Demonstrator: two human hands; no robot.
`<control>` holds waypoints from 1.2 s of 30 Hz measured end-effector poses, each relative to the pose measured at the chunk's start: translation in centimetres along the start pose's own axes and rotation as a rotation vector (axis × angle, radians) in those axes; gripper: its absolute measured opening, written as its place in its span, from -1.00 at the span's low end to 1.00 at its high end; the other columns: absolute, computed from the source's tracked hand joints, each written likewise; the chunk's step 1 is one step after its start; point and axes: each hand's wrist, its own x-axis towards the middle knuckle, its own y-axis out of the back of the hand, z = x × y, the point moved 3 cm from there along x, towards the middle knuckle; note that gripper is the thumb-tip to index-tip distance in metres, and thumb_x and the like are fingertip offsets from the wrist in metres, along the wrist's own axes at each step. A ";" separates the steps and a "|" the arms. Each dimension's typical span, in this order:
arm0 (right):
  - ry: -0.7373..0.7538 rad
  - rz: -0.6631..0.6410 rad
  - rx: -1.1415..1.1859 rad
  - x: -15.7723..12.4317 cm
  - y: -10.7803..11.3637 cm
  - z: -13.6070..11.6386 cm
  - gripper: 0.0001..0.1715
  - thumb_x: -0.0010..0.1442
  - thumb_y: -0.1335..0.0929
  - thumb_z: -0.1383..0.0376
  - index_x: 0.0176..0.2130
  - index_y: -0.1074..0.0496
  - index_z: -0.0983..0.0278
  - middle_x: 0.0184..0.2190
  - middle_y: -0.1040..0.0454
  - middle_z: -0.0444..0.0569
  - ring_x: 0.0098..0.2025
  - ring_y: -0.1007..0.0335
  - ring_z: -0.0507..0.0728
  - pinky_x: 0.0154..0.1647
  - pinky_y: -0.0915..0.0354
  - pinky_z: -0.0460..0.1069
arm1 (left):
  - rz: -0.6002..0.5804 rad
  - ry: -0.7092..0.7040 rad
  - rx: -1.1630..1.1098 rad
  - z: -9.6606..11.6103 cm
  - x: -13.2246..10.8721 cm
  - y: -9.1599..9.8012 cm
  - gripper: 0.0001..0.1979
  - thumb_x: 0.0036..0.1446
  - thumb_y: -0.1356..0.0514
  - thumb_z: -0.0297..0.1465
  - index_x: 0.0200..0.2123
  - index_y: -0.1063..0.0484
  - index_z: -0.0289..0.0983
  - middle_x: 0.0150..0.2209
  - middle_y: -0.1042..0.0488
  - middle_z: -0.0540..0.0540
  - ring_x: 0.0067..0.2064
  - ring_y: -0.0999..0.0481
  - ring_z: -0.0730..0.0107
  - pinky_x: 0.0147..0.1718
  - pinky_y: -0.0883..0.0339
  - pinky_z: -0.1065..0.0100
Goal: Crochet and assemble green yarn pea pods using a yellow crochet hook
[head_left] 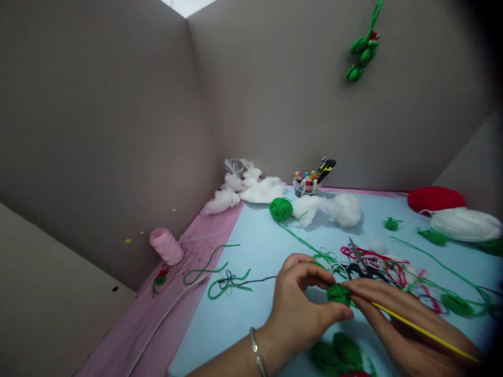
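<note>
Gray walls (98, 104) stand around a blue sheet (220, 335) that lies on pink cloth (133, 335), and a small green yarn ball (338, 294) sits in the middle of two hands. Far to the left of the ball, a pink spool of thread (166, 246) lies on its side on the cloth, near a long white cord (165, 314). Closer to the ball, green yarn loops (204, 269) lie with a bit of black thread (239, 283). Up behind the ball sit soft white cotton (251, 188), a clear cup of thread spools (304, 186) and a big green yarn ball (280, 209). Just left of the small ball is the left hand (298, 309), with a silver bangle (254, 348) on the wrist. Its thumb and fingers pinch the small ball. The right hand (408, 309) is just right of the ball, and its fingers press against the ball while they hold a thin yellow stick (424, 330). Further up and right of the ball lie scissors (356, 251) on red and black yarn (377, 267), then a red round pad (436, 199) and a white oval lump (466, 224).
</note>
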 end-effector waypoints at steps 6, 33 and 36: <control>0.393 -0.089 0.064 0.5 0.1 0.0 -0.63 0.16 -0.30 0.38 -0.04 -0.49 0.13 -0.18 -0.52 -0.04 -0.26 -0.55 0.08 -0.28 -0.44 -0.15 | 0.015 -0.086 0.149 0.4 -0.2 0.3 -0.61 -0.30 -0.32 -0.68 -0.32 -0.46 -0.28 -0.11 -0.30 -0.13 -0.21 -0.40 0.37 -0.19 -0.35 0.34; 0.415 0.036 -0.001 0.6 -0.4 -2.2 -0.80 0.21 -0.29 0.42 -0.16 -0.42 0.22 -0.33 -0.51 -0.04 -0.30 -0.48 0.11 -0.17 -0.37 -0.05 | -0.030 -0.316 0.336 0.5 -0.9 0.2 -0.48 -0.14 -0.21 -0.62 -0.02 -0.37 -0.30 0.01 -0.26 -0.20 -0.05 -0.40 0.25 -0.14 -0.42 0.25; 0.397 -0.026 0.069 0.2 -0.4 -2.0 -0.74 0.20 -0.31 0.39 -0.10 -0.44 0.16 -0.26 -0.51 -0.05 -0.26 -0.47 0.12 -0.18 -0.38 -0.04 | -0.037 -0.103 0.162 0.0 -0.4 0.4 -0.49 -0.17 -0.28 -0.55 -0.04 -0.41 -0.32 0.07 -0.20 -0.24 -0.09 -0.43 0.25 -0.18 -0.43 0.25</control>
